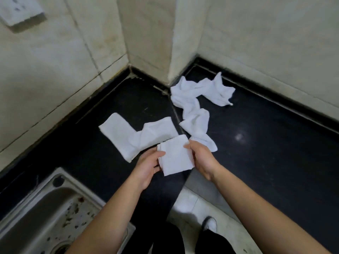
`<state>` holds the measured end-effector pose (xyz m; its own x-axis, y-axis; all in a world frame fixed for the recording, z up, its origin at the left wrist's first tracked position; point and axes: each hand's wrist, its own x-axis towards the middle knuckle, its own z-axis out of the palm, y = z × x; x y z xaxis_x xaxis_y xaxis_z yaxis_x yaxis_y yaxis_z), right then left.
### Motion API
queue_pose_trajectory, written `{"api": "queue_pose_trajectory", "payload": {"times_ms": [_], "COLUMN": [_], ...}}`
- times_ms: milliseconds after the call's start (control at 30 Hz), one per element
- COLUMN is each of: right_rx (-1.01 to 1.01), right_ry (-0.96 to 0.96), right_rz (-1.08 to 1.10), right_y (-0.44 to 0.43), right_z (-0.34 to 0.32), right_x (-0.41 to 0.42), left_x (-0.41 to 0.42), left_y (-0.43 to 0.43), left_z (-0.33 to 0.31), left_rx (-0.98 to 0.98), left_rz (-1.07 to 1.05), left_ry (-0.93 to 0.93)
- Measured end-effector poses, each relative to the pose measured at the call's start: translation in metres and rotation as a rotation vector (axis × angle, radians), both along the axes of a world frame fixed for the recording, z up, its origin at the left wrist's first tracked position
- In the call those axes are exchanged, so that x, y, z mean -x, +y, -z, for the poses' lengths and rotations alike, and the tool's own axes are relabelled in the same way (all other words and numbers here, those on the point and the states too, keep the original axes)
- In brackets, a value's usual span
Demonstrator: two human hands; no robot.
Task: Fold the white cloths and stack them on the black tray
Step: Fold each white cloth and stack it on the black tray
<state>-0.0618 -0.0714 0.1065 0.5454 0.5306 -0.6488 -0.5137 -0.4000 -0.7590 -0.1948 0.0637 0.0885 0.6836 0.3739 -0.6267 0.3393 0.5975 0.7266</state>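
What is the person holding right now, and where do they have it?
A folded white cloth, held between the left hand on its left edge and the right hand on its right edge.

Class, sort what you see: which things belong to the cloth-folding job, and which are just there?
Job: folded cloth held by left hand and right hand; flat cloth and crumpled cloths on the black counter.

Just there: sink; wall socket; shoe.

The sink [45, 208] at 7 o'clock is cut off by the left and bottom edges. The wall socket [20, 10] at 11 o'clock is cropped and blurred. Both forearms leave the bottom edge.
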Motion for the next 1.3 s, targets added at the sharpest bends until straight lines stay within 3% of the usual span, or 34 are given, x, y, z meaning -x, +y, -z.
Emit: {"api": "queue_pose_trajectory", "payload": {"times_ms": [167, 333, 467, 600, 700, 900, 1067, 1300], "right_rx": [-0.023, -0.071, -0.158, -0.197, -0.214, -0.277, -0.338, -0.232], "right_ry": [-0.09, -0.247, -0.305, -0.236, -0.193, -0.109, -0.063, -0.105], "right_rz": [0.246, 0.348, 0.455, 0.563, 0.681, 0.93, 1.049, 1.189], "right_y": [-0.084, -0.196, -0.343, -0.51, -0.629, -0.778, -0.861, -0.992], "right_z": [-0.037, -0.07, -0.1, -0.115, -0.124, -0.12, -0.109, -0.12], "right_x": [-0.018, -0.03, -0.026, -0.016, 0.004, 0.026, 0.029, -0.012], "left_x": [-0.042, -0.082, -0.114, -0.136, -0.147, -0.16, -0.184, -0.261], "left_y": [-0.061, -0.152, -0.277, -0.423, -0.536, -0.686, -0.777, -0.932], "left_z": [-0.042, -0.091, -0.125, -0.147, -0.154, -0.155, -0.148, -0.141], "left_rx": [-0.179, -0.261, -0.29, -0.293, -0.259, -0.086, -0.005, 0.083], "left_rz": [0.174, 0.301, 0.489, 0.738, 0.893, 1.054, 1.124, 1.272], "left_ry": [-0.034, -0.148, -0.221, -0.249, -0.234, -0.134, -0.094, -0.092]}}
